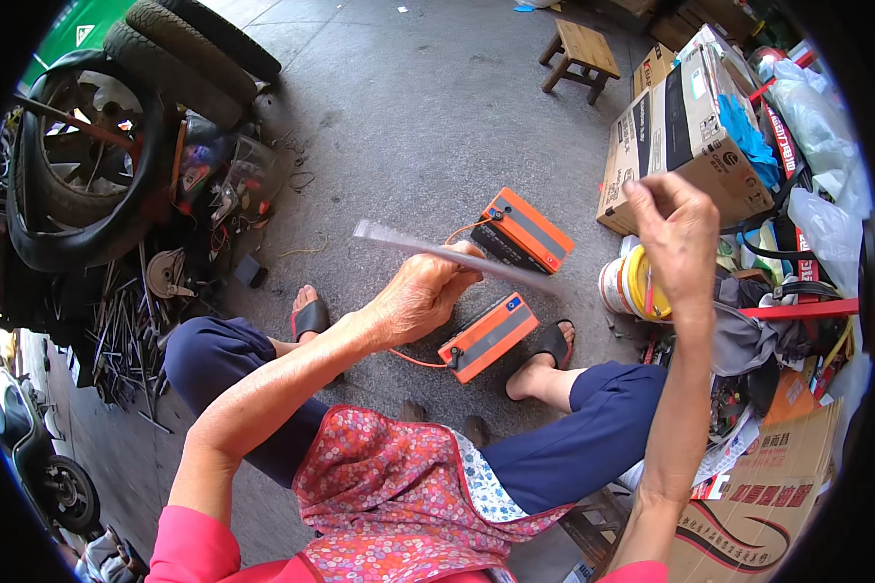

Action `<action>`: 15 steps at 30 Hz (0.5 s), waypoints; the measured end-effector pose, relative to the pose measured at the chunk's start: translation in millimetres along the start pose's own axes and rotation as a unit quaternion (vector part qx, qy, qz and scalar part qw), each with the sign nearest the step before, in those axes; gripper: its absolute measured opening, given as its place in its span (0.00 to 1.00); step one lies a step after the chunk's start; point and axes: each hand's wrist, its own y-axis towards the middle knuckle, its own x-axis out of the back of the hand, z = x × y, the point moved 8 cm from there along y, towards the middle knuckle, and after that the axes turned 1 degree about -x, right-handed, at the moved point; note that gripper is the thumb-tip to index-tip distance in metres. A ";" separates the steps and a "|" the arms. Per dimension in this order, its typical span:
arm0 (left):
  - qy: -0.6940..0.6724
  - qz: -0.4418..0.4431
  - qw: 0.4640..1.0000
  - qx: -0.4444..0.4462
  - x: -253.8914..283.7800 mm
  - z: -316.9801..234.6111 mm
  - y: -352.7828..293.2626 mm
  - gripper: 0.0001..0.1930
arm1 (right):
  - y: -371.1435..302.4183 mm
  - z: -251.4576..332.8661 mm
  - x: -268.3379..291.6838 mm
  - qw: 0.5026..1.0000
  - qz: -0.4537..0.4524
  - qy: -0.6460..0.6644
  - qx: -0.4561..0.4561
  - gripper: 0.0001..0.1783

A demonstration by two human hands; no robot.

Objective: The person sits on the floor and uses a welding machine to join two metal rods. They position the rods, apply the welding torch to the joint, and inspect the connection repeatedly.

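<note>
Forearms (287, 371) extend, left fingers (443, 290) pinching a translucent strip (399, 238) mid-length.

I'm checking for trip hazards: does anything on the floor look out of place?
Yes: on the left, thin, dark, metal-looking rods lie loosely heaped on the grey floor, pointing every way. No spill shows around the orange-topped rectangular batteries.

One fisheye view looked steeply down from the wearer's head, close above the left hand (413, 297) and right hand (681, 231), facing forward across the concrete floor (389, 112) toward a wooden stool (587, 46).
</note>
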 end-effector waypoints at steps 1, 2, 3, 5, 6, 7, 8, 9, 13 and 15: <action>-0.006 0.009 1.000 0.015 -1.2 -1.6 1.9 0.10 | -9.7 -10.1 -10.6 1.000 0.012 -0.024 -0.006 0.19; -0.059 0.019 0.996 0.067 -1.9 0.4 1.6 0.14 | -17.5 -21.9 -19.1 0.999 0.019 -0.026 -0.026 0.16; -0.083 0.043 0.989 0.112 -2.0 10.5 1.2 0.15 | -23.1 -25.8 -27.6 0.998 0.030 -0.024 -0.043 0.14; -0.022 0.053 0.992 0.108 -0.1 11.4 2.8 0.14 | -33.6 -27.2 -39.8 0.990 0.098 -0.082 -0.063 0.17; 0.011 0.053 0.995 0.089 2.3 8.1 5.2 0.14 | -34.2 -25.8 -41.9 0.987 0.109 -0.108 -0.050 0.18; 0.048 0.045 0.997 0.042 3.7 9.0 4.9 0.13 | -35.1 -26.2 -45.7 0.983 0.120 -0.133 -0.037 0.19; 0.084 0.037 0.996 -0.006 5.3 5.7 4.8 0.13 | -37.2 -32.5 -51.7 0.978 0.141 -0.151 -0.033 0.18; 0.095 0.021 0.995 0.016 7.0 7.1 6.8 0.12 | -40.4 -45.2 -57.5 0.972 0.161 -0.171 -0.031 0.18; 0.166 -0.100 0.981 0.000 13.9 -0.6 9.5 0.07 | -57.1 -55.3 -80.3 0.950 0.204 -0.234 0.025 0.18; 0.204 -0.120 0.972 -0.009 17.8 1.8 12.8 0.11 | -63.2 -53.4 -102.6 0.938 0.255 -0.236 0.004 0.17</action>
